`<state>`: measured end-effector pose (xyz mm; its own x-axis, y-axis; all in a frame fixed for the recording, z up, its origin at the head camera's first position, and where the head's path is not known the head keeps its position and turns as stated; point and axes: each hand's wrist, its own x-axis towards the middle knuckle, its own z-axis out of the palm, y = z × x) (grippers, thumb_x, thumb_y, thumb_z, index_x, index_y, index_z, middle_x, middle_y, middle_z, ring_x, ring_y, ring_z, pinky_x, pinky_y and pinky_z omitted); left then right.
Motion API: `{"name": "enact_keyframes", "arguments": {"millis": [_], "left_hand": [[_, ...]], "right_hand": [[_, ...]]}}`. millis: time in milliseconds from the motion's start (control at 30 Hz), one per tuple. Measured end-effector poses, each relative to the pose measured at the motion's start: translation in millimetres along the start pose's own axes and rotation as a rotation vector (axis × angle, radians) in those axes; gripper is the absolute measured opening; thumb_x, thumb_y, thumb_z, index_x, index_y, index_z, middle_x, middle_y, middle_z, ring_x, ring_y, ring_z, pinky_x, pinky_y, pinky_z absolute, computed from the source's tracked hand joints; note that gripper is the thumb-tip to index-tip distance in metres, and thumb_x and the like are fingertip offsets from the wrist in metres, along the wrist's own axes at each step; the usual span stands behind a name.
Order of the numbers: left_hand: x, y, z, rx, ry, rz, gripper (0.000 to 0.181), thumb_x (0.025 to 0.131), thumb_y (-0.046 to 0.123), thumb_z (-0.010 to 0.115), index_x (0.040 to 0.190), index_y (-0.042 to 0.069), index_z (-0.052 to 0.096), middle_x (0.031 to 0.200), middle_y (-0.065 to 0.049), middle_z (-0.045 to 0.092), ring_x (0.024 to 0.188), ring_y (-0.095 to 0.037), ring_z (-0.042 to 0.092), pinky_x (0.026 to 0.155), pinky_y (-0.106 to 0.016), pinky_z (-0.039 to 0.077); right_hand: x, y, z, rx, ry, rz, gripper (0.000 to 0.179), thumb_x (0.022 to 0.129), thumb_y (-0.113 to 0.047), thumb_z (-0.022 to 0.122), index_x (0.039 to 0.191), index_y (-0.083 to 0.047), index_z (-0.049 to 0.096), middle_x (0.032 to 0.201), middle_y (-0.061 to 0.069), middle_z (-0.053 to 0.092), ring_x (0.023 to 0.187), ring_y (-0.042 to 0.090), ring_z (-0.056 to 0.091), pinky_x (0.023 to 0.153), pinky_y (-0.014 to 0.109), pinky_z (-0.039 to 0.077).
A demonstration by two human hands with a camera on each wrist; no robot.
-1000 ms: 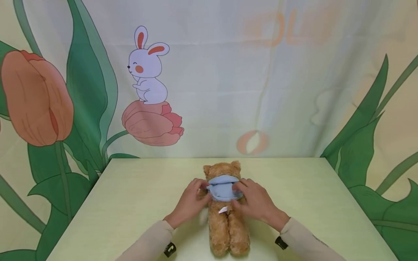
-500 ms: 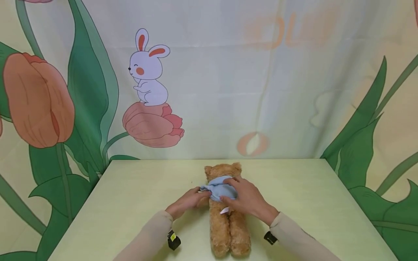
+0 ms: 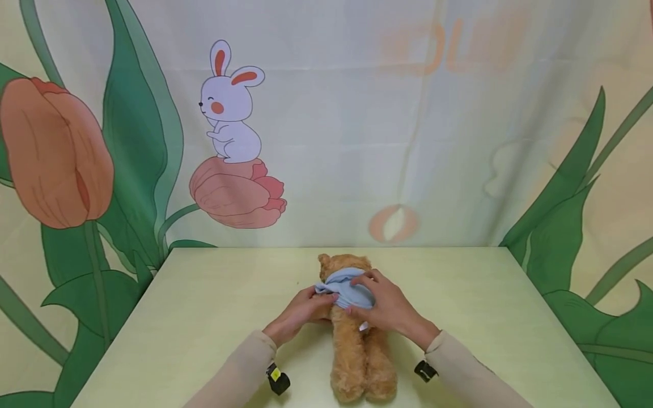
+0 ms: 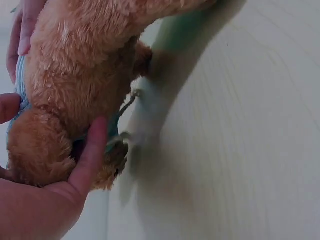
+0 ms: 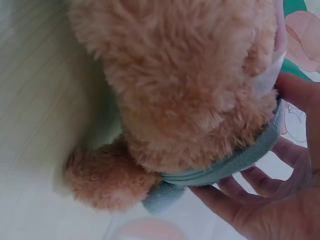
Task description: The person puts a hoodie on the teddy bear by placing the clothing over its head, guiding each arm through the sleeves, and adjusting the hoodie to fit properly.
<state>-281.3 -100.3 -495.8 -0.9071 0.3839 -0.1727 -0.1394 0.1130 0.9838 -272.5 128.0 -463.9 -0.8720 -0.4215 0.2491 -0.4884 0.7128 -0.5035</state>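
Observation:
A brown plush teddy bear (image 3: 352,351) lies back-up, its legs toward me, with a light blue cloth garment (image 3: 347,288) round its upper body. My left hand (image 3: 302,310) grips the bear's left side, thumb on the garment's edge; in the left wrist view a finger (image 4: 92,155) passes around the bear's arm (image 4: 40,150). Thin cords (image 4: 127,102) dangle from the bear's front. My right hand (image 3: 391,301) holds the garment across the back between thumb and fingers, as the right wrist view also shows at the cloth (image 5: 225,167). A small white tag (image 3: 364,326) sticks out below the garment.
The pale yellow-green table (image 3: 229,283) reaches back to a printed curtain (image 3: 326,141) with a rabbit and tulips. Small black wrist cameras (image 3: 278,379) hang under both sleeves.
My right hand has moved left from the garment's right edge onto the middle of the back. The left hand has taken the left edge and side. The bear's body has tilted slightly.

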Motion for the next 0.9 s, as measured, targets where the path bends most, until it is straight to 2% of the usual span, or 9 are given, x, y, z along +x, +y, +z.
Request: {"name": "enact_keyframes", "arguments": {"millis": [67,133,300,400,533,633,733,900], "left_hand": [[-3.2,2.1,1.3,-0.021,-0.006,0.03,0.053,0.093,0.038,0.066,0.133,0.006,0.052,0.12,-0.01,0.065,0.1,-0.018,0.068,0.094,-0.052,0.052],[-7.3,4.7,1.1,-0.005,0.005,0.051,0.056,0.091,0.035,0.068,0.138,0.01,0.05,0.124,-0.01,0.064,0.103,-0.021,0.068,0.096,-0.054,0.05],[-14.8,12.3,-2.3,0.13,0.084,0.119,0.072,0.082,0.032,0.079,0.144,0.019,0.046,0.133,-0.004,0.061,0.119,-0.021,0.059,0.104,-0.047,0.046],[-14.6,13.5,-4.0,0.148,0.127,0.172,0.07,0.079,0.022,0.083,0.14,0.017,0.05,0.132,-0.006,0.062,0.119,-0.02,0.058,0.101,-0.04,0.048],[-12.1,11.5,-1.8,0.083,0.15,0.224,0.063,0.08,0.013,0.081,0.137,0.015,0.053,0.132,-0.008,0.06,0.116,-0.021,0.061,0.095,-0.033,0.052],[-10.2,11.1,2.2,0.047,0.16,0.272,0.062,0.082,0.011,0.079,0.138,0.016,0.052,0.138,-0.009,0.056,0.12,-0.025,0.061,0.093,-0.033,0.054],[-7.8,14.1,7.2,0.061,0.191,0.317,0.063,0.082,0.012,0.08,0.139,0.019,0.052,0.14,-0.008,0.053,0.118,-0.029,0.062,0.091,-0.034,0.056],[-5.8,24.1,14.8,0.162,0.259,0.338,0.051,0.083,0.017,0.08,0.13,0.016,0.06,0.132,-0.004,0.055,0.117,-0.026,0.06,0.089,-0.037,0.056]], "right_hand": [[-0.3,1.7,-0.5,0.015,0.025,-0.018,0.045,0.083,-0.044,0.077,0.12,-0.024,0.064,0.127,0.002,0.056,0.112,0.024,0.061,0.091,0.044,0.051],[-0.2,4.2,-0.9,0.051,0.062,-0.037,0.041,0.084,-0.042,0.077,0.118,-0.023,0.065,0.125,0.001,0.057,0.113,0.024,0.06,0.092,0.044,0.051],[0.8,12.0,-1.7,0.242,0.133,-0.029,0.035,0.086,-0.045,0.073,0.115,-0.027,0.065,0.124,-0.005,0.058,0.117,0.022,0.059,0.085,0.043,0.055],[2.1,16.3,-0.7,0.386,0.116,-0.001,0.034,0.088,-0.047,0.071,0.116,-0.028,0.063,0.127,-0.004,0.057,0.119,0.022,0.058,0.083,0.042,0.057],[2.4,22.6,1.6,0.507,0.071,0.016,0.038,0.09,-0.041,0.07,0.122,-0.023,0.059,0.133,0.003,0.055,0.122,0.026,0.056,0.089,0.041,0.056],[2.8,25.5,2.7,0.528,0.047,0.038,0.042,0.091,-0.036,0.07,0.127,-0.019,0.057,0.135,0.008,0.056,0.124,0.03,0.056,0.09,0.041,0.056],[3.6,25.0,0.7,0.51,0.038,0.07,0.043,0.09,-0.038,0.071,0.127,-0.022,0.057,0.136,0.008,0.058,0.126,0.034,0.057,0.086,0.039,0.057],[4.5,21.5,-1.9,0.532,0.013,0.124,0.047,0.089,-0.044,0.071,0.128,-0.025,0.055,0.138,0.008,0.056,0.124,0.039,0.057,0.078,0.035,0.057]]}}
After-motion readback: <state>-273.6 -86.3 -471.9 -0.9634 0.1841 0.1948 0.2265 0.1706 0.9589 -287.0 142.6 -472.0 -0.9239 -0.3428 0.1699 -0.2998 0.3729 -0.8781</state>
